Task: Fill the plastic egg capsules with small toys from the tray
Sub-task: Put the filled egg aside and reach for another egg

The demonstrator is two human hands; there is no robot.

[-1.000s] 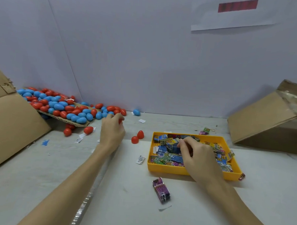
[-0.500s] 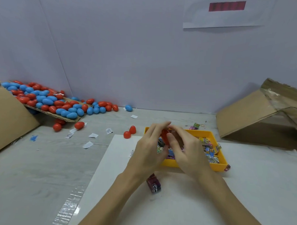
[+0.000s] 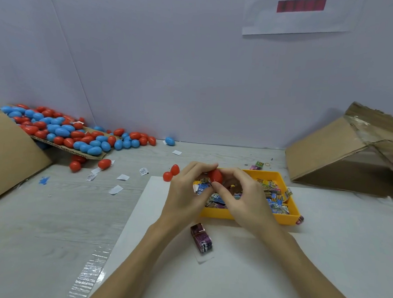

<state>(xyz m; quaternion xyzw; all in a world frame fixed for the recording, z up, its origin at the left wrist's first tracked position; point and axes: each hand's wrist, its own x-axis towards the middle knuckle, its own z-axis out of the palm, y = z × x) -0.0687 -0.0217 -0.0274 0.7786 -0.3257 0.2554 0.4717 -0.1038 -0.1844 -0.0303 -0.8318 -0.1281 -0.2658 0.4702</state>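
Hands, left hand (image 3: 184, 193) and right hand (image 3: 240, 195), pinched a red egg (image 3: 215, 175) over the tray (image 3: 244, 215) (toy unseen); next, probably prying it open.

A second ago the hands are apart: the left hand (image 3: 187, 191) reaches toward the far eggs and the right hand (image 3: 245, 196) digs in the tray (image 3: 287, 218). Now both hands meet over the tray's near left part, fingers curled round one red egg (image 3: 215, 175) held between them. Since half a second ago the egg shows more plainly between the fingertips, the right thumb pressing at its lower end.
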